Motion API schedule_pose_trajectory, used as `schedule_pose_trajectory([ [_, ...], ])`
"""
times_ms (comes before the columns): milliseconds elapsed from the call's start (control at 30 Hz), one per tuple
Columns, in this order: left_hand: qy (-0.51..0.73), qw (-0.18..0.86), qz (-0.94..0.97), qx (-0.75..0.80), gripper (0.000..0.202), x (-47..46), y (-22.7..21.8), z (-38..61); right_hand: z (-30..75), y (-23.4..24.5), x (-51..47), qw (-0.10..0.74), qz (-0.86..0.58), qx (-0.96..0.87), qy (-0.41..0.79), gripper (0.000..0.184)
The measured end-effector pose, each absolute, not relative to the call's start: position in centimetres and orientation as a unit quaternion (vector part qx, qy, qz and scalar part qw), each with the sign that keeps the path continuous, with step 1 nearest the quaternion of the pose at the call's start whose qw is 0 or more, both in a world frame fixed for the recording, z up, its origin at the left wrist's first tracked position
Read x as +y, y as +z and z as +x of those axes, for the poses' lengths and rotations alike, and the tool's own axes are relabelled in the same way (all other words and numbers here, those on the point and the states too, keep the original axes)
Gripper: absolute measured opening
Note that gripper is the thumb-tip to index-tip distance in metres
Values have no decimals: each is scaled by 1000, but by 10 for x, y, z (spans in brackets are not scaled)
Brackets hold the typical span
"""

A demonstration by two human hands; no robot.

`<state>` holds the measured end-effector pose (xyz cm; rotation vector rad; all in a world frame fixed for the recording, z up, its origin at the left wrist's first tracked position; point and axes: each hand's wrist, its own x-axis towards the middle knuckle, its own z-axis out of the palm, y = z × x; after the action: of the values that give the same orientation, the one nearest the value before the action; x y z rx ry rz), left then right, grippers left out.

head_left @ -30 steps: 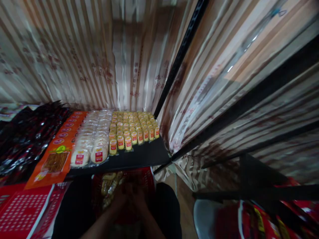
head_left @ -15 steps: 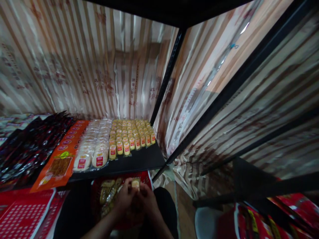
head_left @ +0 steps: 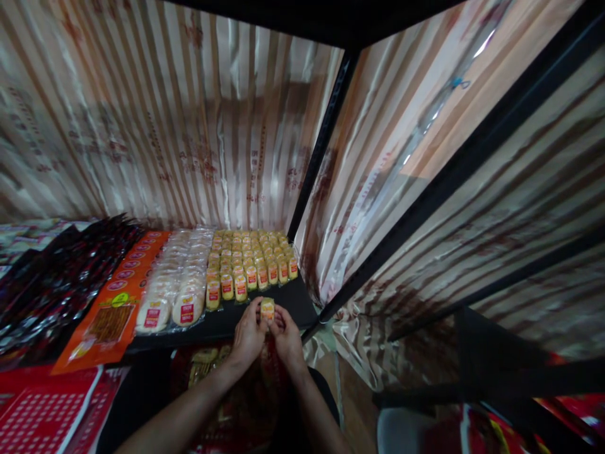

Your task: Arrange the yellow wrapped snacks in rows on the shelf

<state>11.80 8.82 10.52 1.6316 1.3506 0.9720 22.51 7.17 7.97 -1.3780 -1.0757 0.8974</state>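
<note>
Between my two hands is a small yellow wrapped cake (head_left: pixel 267 309), its label facing me. My left hand (head_left: pixel 250 333) grips its left side and my right hand (head_left: pixel 284 331) its right side, fingers closed around it. Both hands are over the front edge of the black shelf (head_left: pixel 283 301). Beyond them stand rows of matching yellow wrapped cakes (head_left: pixel 250 277) with red labels. Left of those lie two rows of round white wrapped cakes (head_left: pixel 186 308). Below my hands, a basket in my lap holds more yellow packets (head_left: pixel 203 366), partly hidden by my arms.
An orange snack packet (head_left: pixel 111 315) and a heap of dark shiny packets (head_left: pixel 57 284) lie to the left on the shelf. A red perforated basket (head_left: pixel 42 403) is at lower left. Black metal posts (head_left: pixel 326 139) rise before the striped curtain (head_left: pixel 189 113). Red packets (head_left: pixel 501 429) are at lower right.
Both hands have risen from over the basket to the shelf's front edge, carrying the small yellow cake up between them. The view has shifted slightly.
</note>
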Motion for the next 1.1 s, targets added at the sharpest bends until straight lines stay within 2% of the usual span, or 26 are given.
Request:
schedule_pose_trajectory([
  [133,401,334,657,544,51,103,99,129,233,74,99,566,-585,-453,362,34],
  [333,372,257,691,563,50,109,89,141,238,67,136,569,-610,-448,321,33],
  [600,347,255,711,556,57,119,74,145,239,59,159,519,-648,-495,255,33],
  [800,342,247,724,546,57,122,69,143,236,52,160,516,-645,-508,244,43],
  [1100,337,231,747,524,51,125,55,140,228,58,150,459,-696,-530,157,27],
])
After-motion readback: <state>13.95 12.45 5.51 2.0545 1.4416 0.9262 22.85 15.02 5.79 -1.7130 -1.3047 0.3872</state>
